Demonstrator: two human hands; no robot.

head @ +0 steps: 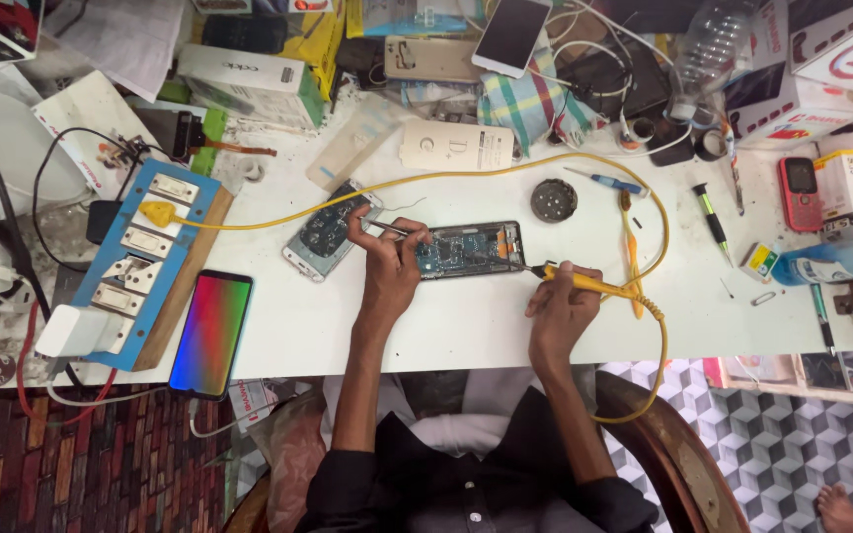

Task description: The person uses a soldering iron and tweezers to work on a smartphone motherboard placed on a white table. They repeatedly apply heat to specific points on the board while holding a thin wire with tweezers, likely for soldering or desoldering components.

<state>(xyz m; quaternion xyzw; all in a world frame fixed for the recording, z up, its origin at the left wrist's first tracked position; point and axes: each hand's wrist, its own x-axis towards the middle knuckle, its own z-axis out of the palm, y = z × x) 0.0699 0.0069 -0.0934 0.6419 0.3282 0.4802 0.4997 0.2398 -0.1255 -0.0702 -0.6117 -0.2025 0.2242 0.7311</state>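
An opened phone (471,249) lies on the white table (426,326) with its circuit board showing. My left hand (387,268) holds metal tweezers (387,228) against the board's left end. My right hand (560,306) grips a yellow soldering iron (594,285), its tip touching the phone's right edge. The iron's yellow cord (659,345) curls down off the table and runs left to a plug (157,213) in the blue switchboard (135,262).
A second opened phone (326,232) lies left of my hand. A phone with a lit rainbow screen (210,333) sits at the table's front left. Screwdrivers (711,219), a round black tin (553,199), boxes, a bottle (831,259) and cables crowd the back and right.
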